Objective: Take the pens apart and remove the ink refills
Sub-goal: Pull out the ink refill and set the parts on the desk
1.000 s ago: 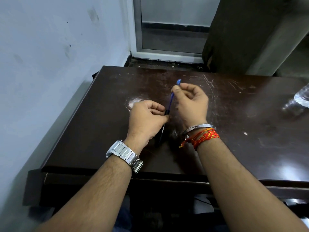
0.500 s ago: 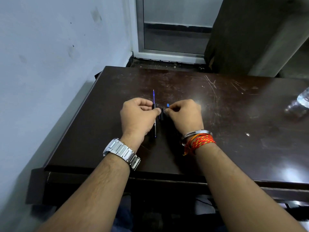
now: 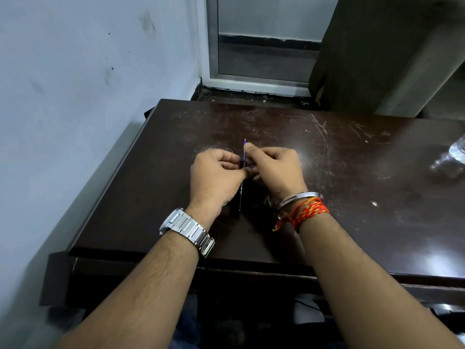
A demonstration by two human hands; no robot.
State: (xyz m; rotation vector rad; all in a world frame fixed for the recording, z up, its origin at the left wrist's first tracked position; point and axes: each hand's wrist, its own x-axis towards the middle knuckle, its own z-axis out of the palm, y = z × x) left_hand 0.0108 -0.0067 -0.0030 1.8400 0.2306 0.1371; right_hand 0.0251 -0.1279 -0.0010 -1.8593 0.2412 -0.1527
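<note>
A dark pen barrel [image 3: 240, 195] with white lettering points toward me over the brown table [image 3: 352, 187]. My left hand [image 3: 215, 178] grips its far end. A thin blue ink refill [image 3: 244, 149] sticks out of that end, pointing away. The thumb and fingers of my right hand [image 3: 275, 170] pinch the refill just beyond the barrel. Both hands touch each other around the pen, hiding the joint. I cannot see the small blue cap.
A clear plastic bottle [image 3: 453, 157] lies at the table's right edge. A wall runs along the left side, close to the table. A door frame and a dark wooden panel stand beyond the far edge.
A second ago my right hand held a blue-tipped piece up and away from the barrel. It has come down to the pen and now pinches the refill; the blue tip is out of sight.
</note>
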